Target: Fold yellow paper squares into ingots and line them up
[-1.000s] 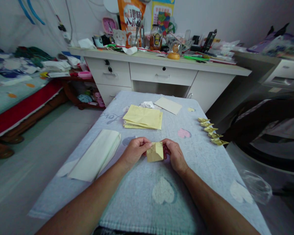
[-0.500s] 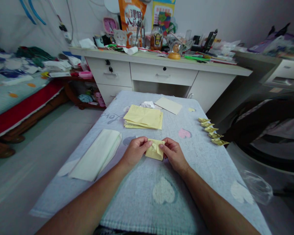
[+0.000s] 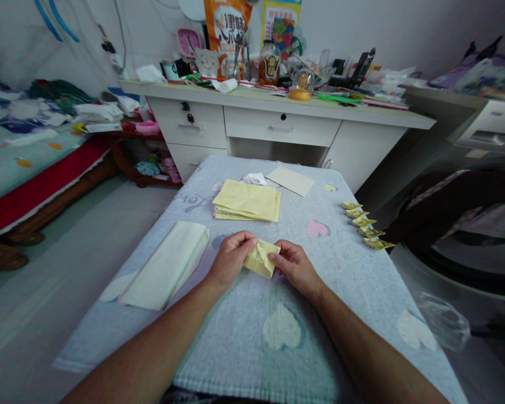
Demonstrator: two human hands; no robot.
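Note:
Between my hands is a small folded piece of yellow paper, tilted with its right side lower. My left hand pinches its upper left corner, thumb on top. On the other side my right hand grips the right edge between thumb and fingers. Just beyond lies a stack of yellow paper sheets. Several folded yellow paper boats stand in a row along the table's right edge. The fingers under the folded paper are partly hidden.
A blue patterned cloth covers the table. On its left lies a folded white paper bundle; a cream card and crumpled white tissue lie at the back. Behind stands a cluttered white desk; a washing machine is at right.
The folded yellow paper has turned clockwise and shifted slightly left. My left hand has risen a little, and my right fingers have slid along the paper's right edge.

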